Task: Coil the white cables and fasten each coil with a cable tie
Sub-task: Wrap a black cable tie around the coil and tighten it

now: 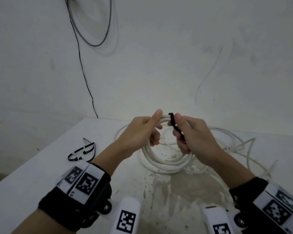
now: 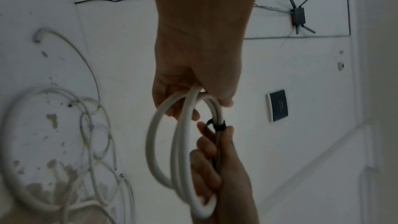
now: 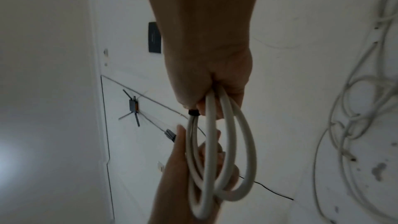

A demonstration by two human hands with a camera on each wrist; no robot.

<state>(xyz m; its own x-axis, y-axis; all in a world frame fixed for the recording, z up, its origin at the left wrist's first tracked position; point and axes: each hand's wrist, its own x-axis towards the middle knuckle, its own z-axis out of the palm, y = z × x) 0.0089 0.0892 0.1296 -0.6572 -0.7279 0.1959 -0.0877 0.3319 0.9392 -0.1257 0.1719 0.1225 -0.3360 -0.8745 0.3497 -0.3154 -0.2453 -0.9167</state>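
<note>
Both hands hold a white cable coil [image 1: 166, 164] just above the white table [image 1: 41, 166]. My left hand [image 1: 157, 120] grips the coil's top strands between thumb and fingers. A black cable tie [image 1: 172, 120] wraps around those strands right beside it. My right hand [image 1: 178, 130] pinches the tie, whose tail runs down through its curled fingers. In the left wrist view the left hand [image 2: 193, 103] holds the coil [image 2: 155, 142] above the tie [image 2: 219, 126]. In the right wrist view the right hand [image 3: 215, 101] holds the tie [image 3: 193, 112] against the coil [image 3: 247, 142].
Loose white cables [image 1: 235, 142] sprawl over the table's right side, under and behind the coil. Spare black cable ties [image 1: 82, 152] lie at the left near the table edge. A thin black wire [image 1: 85, 78] runs down the wall behind the table.
</note>
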